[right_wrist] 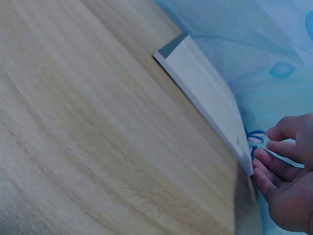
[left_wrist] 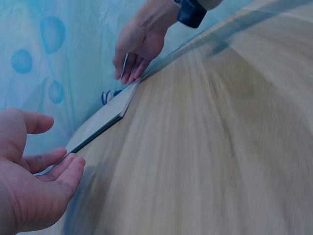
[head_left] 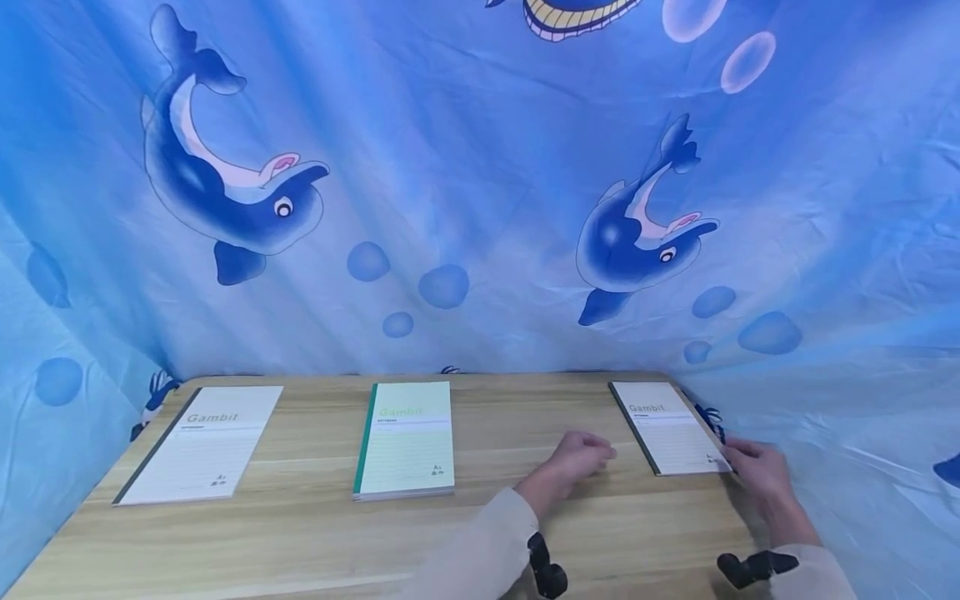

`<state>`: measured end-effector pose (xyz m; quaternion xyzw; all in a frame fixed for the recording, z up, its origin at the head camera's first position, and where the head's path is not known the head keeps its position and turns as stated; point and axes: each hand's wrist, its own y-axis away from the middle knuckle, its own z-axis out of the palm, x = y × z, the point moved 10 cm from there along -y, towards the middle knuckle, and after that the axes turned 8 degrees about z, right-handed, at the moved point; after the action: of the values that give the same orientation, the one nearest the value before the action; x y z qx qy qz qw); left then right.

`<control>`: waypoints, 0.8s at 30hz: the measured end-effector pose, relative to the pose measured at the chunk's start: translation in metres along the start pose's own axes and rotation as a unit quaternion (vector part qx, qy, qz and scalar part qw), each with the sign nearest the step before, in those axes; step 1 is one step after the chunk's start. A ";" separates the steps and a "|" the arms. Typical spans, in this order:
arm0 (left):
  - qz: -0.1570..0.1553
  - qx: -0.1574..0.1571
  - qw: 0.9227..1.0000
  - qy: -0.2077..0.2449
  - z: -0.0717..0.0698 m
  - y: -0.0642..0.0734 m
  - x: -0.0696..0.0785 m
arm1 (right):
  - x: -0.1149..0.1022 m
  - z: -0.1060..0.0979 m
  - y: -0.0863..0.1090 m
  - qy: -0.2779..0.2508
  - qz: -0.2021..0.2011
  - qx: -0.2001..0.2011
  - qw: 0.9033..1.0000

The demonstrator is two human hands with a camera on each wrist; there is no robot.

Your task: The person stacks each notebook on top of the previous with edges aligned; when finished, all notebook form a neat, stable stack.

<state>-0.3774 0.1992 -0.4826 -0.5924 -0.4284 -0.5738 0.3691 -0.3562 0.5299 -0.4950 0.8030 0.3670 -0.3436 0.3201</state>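
Observation:
A white notebook with a dark spine, marked Gambit (head_left: 667,429), lies at the right end of the wooden table. At its lower right corner is my right hand (head_left: 761,475), fingertips at the edge. In the right wrist view the thumb of this right hand (right_wrist: 291,169) stands apart from the fingers, and the fingertips meet or nearly meet the notebook (right_wrist: 210,98). To the left of the notebook, my left hand (head_left: 573,458) hovers with nothing in it. The left wrist view shows this left hand (left_wrist: 41,171) with loosely bent fingers near the notebook's (left_wrist: 105,115) spine side.
A green-spined notebook (head_left: 412,442), apparently stacked on others, lies mid-table. Another white notebook (head_left: 202,446) with a dark spine lies at the left. Behind and beside the wooden table (head_left: 300,542) hangs a blue dolphin-print curtain (head_left: 465,167), close to the right edge.

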 end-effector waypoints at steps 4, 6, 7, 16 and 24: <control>-0.006 0.004 1.000 0.017 0.021 -0.006 -0.006 | 0.008 -0.002 -0.004 0.005 0.011 0.018 1.000; -0.011 0.011 1.000 0.025 0.030 -0.009 -0.009 | 0.006 -0.001 -0.004 0.014 0.002 0.018 1.000; -0.011 0.016 0.999 0.029 0.033 -0.010 -0.010 | 0.006 0.001 -0.004 0.018 -0.003 0.014 1.000; -0.008 0.049 0.996 0.079 0.042 -0.018 -0.011 | -0.004 0.024 0.008 0.040 -0.017 -0.051 0.998; -0.023 0.080 0.987 0.140 0.035 -0.025 -0.018 | -0.004 0.029 0.017 0.027 -0.003 -0.071 0.997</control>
<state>-0.3875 0.2391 -0.5041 -0.4648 -0.4303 -0.6232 0.4587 -0.3539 0.4977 -0.5033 0.7862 0.4016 -0.2956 0.3651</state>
